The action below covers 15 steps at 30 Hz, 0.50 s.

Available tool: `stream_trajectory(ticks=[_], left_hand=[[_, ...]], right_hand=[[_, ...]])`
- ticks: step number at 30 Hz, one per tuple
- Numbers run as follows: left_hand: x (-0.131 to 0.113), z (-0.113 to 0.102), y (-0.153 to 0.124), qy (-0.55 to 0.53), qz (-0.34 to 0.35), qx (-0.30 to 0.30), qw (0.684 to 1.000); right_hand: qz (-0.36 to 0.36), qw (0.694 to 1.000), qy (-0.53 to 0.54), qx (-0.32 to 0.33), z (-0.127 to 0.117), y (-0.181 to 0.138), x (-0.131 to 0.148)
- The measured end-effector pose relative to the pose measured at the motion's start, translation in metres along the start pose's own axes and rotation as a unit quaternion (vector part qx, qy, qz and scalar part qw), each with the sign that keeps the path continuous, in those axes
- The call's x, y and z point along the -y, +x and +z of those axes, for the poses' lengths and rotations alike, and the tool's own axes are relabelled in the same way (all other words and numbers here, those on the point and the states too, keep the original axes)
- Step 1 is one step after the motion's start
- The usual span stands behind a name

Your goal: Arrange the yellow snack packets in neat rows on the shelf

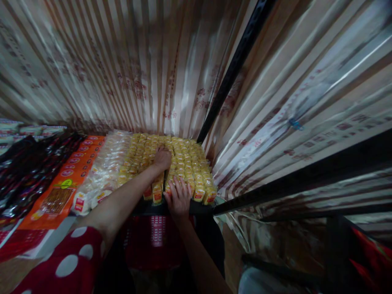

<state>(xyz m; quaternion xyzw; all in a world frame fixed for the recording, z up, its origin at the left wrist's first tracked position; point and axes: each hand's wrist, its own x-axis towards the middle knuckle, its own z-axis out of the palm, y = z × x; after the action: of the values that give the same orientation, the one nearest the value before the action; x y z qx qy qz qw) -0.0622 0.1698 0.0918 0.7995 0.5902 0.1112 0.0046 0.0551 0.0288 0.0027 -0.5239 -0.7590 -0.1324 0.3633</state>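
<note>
Rows of small yellow snack packets [186, 161] stand packed upright on a dark shelf [202, 208]. My left hand [162, 158] reaches over them, its fingers pushed down between the packets in the middle of the stack and closed on them. My right hand [178, 198] rests at the front edge of the stack, fingers spread flat against the front packets. A red sleeve with white dots [67, 261] covers my left upper arm.
Pale clear-wrapped packets [107, 163] lie left of the yellow ones, then orange packets [65, 183] and dark glossy packets [27, 171]. Striped foil sheeting [147, 69] hangs behind and at the right. A black metal post [235, 65] rises at the shelf's corner. A red crate [156, 241] sits below.
</note>
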Motion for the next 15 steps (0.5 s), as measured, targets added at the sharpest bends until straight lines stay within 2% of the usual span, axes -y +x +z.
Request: stream_trajectory(ticks=[9,15], left_hand=[[0.008,-0.013,-0.007,0.029,-0.054,-0.027,0.998],[0.011,-0.018,0.003,0.063,-0.033,0.007,0.997]], right_hand=[[0.006,1.0,0.002,0.004,0.001,0.0,0.001],[0.005,1.0,-0.001,0.001,-0.001,0.001,0.001]])
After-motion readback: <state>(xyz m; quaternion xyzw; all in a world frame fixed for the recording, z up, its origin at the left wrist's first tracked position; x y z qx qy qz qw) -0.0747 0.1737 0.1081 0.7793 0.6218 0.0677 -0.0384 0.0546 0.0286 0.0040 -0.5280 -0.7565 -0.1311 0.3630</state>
